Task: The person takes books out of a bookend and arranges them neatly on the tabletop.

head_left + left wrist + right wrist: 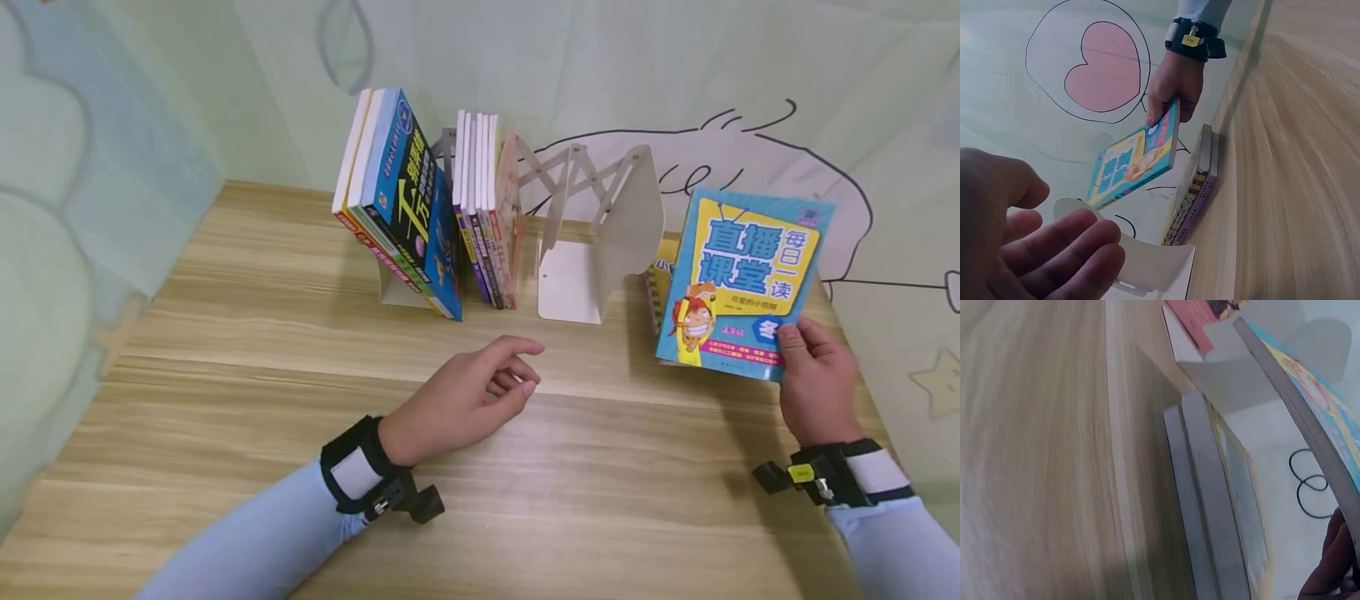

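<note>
My right hand (821,383) pinches a blue and yellow book (742,283) by its lower right corner, thumb on the cover and fingers behind. In the right wrist view, the book's page edge is raised above two stacked books (1210,487) lying on the table. My left hand (468,396) hovers over the middle of the table, fingers loosely curved and holding nothing. Ahead of it stands a white expanding bookend (573,283), whose right section holds no book. Thin upright books (483,217) fill its middle, and larger books (408,208) lean at its left end.
The wooden table (225,375) meets a printed curtain (525,58) at the back and sides. The bookend's tall right plate (637,217) rises between the upright books and the stacked pair. Scissor-like metal links (577,171) join the plates at the back.
</note>
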### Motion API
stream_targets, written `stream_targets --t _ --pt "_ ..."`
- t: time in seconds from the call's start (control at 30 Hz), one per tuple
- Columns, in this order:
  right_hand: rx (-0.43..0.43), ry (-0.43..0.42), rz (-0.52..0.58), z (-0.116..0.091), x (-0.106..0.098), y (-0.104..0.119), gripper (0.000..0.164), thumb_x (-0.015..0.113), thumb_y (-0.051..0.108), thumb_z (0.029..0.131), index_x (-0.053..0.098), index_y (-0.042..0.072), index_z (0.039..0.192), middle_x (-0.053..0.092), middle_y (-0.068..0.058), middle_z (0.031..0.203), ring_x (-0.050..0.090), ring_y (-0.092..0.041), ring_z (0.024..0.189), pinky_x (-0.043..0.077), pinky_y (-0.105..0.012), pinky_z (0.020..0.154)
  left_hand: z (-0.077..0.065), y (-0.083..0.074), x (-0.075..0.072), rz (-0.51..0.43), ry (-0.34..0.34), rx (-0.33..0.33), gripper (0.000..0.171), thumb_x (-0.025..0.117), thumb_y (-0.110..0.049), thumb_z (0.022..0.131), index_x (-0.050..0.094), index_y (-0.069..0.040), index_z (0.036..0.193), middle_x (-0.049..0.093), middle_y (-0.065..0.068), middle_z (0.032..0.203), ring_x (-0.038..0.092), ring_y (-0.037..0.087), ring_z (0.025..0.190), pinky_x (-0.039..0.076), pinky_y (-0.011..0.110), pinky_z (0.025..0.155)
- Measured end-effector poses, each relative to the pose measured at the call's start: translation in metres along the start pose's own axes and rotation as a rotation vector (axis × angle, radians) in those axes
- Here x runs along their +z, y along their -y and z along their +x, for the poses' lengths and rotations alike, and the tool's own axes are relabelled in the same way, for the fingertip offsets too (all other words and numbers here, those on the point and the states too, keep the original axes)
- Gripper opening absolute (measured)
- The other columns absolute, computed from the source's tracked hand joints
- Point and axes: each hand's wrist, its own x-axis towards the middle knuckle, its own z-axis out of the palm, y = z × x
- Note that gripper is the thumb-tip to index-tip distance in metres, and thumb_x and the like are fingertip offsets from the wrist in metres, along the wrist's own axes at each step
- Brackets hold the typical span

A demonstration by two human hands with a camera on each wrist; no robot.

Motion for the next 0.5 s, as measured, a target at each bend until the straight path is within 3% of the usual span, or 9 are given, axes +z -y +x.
stream_targets --t 0.17,0.37,0.5 --pt "0.047 0.018 -0.184 0.014 -0.011 -0.004 0.063 0.057 0.038 0.099 0.043 0.005 0.150 0.065 0.011 0.107 0.065 -0.001 0.085 0.054 -0.010 0.070 0.000 0.000 0.001 0.002 0.004 -0.005 0.043 0.060 -0.019 0.101 0.048 -0.013 0.142 0.070 -0.002 0.113 0.067 0.003 0.095 0.056 0.020 0.082" --pt "0.074 0.051 -0.466 0.028 -0.010 -0.011 0.064 0.049 0.041 0.103 0.040 -0.001 0.150 0.060 0.023 0.094 0.061 0.003 0.082 0.053 -0.010 0.068 0.000 0.001 0.001 0.003 -0.003 0.002 0.042 0.060 -0.018 0.101 0.049 -0.013 0.141 0.070 -0.002 0.111 0.067 0.002 0.093 0.057 0.020 0.081" --pt "0.101 0.053 -0.566 0.031 -0.008 -0.013 0.067 0.046 0.047 0.102 0.040 0.002 0.151 0.058 0.021 0.096 0.059 0.002 0.083 0.053 -0.010 0.068 0.000 0.002 0.001 0.005 0.001 0.000 0.042 0.060 -0.018 0.101 0.049 -0.013 0.141 0.070 -0.002 0.110 0.067 0.002 0.093 0.057 0.020 0.080"
